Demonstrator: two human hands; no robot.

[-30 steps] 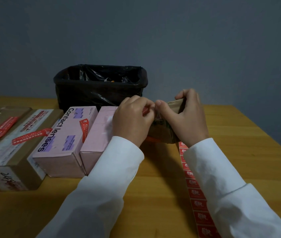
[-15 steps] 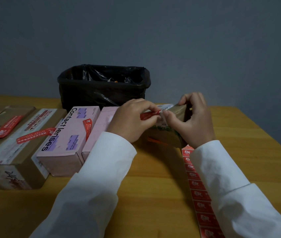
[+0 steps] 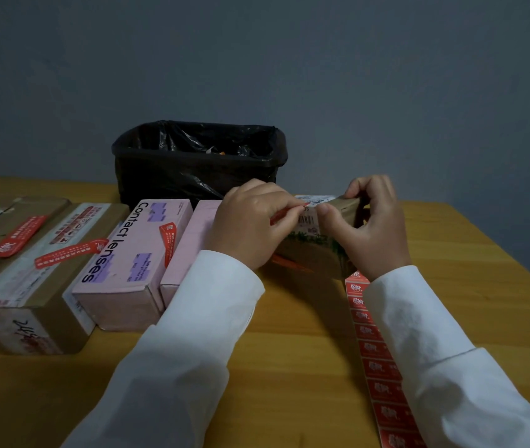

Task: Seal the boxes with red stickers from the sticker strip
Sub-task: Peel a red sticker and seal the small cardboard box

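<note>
A small brown box [image 3: 315,253] with a barcode label and a green print stands tilted on the table's middle. My right hand [image 3: 373,227] grips its far right end, thumb on the label. My left hand [image 3: 250,224] pinches a red sticker [image 3: 286,213] against the box's top left edge. The red sticker strip [image 3: 377,360] runs from under the box toward the near right, partly beneath my right sleeve. To the left lie two pink boxes, one plain [image 3: 189,247] and one [image 3: 134,253] printed "Contact lenses" with a red sticker on it.
Two brown cartons [image 3: 43,279] with red stickers lie at the far left. A bin lined with a black bag [image 3: 199,163] stands behind the boxes against the grey wall. The wooden table [image 3: 289,367] ends at the right edge [image 3: 516,263].
The small box has been turned upward so its barcode label now faces me. The red sticker has come into sight between my left fingers at the box's edge.
</note>
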